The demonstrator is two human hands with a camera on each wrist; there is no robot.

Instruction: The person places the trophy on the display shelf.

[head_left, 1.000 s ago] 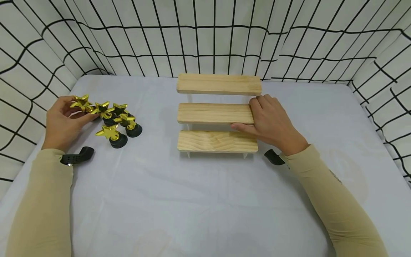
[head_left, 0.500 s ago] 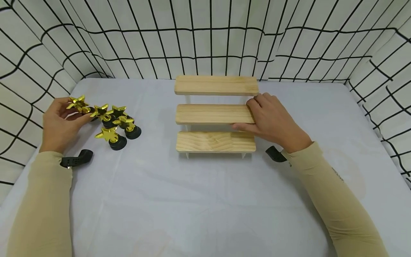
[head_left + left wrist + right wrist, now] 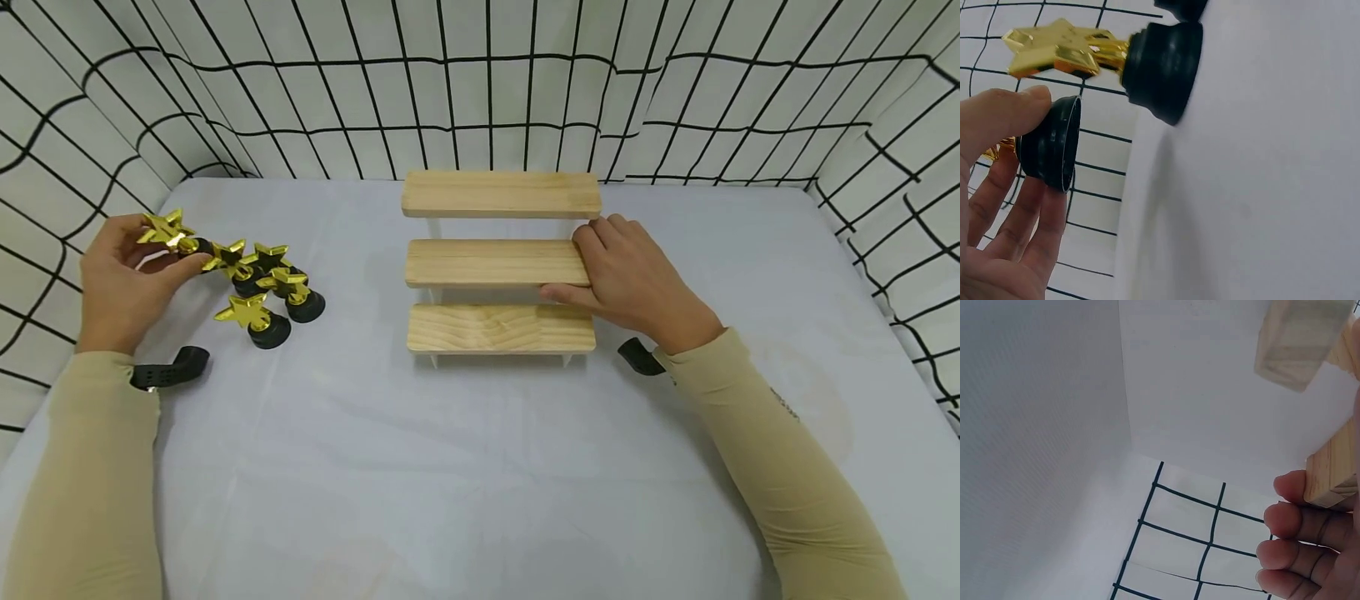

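Observation:
My left hand (image 3: pixel 127 287) pinches a small gold star trophy (image 3: pixel 167 229) at the left side of the table. In the left wrist view, thumb and fingers hold its black base (image 3: pixel 1047 145), whose hollow underside edge shows, tilted. Right beside it stand several like trophies (image 3: pixel 247 312) with gold stars and round black bases. At the centre is a three-tier wooden display stand (image 3: pixel 480 263) with thin pale supports. My right hand (image 3: pixel 637 279) grips the right end of its middle shelf, thumb along the front edge; in the right wrist view the fingertips (image 3: pixel 1282 519) lie beside the wood.
A white cloth (image 3: pixel 480 467) covers the table. Black wire grid panels (image 3: pixel 487 92) line the back and both sides, close behind the stand's top shelf (image 3: pixel 501 194). A black strap with a protruding piece (image 3: pixel 172 368) sits on the left wrist, with a similar black piece at the right.
My left hand has moved slightly left with its trophy, widening the gap to the others. The whole head view has shifted a little; my right hand keeps its grip on the shelf.

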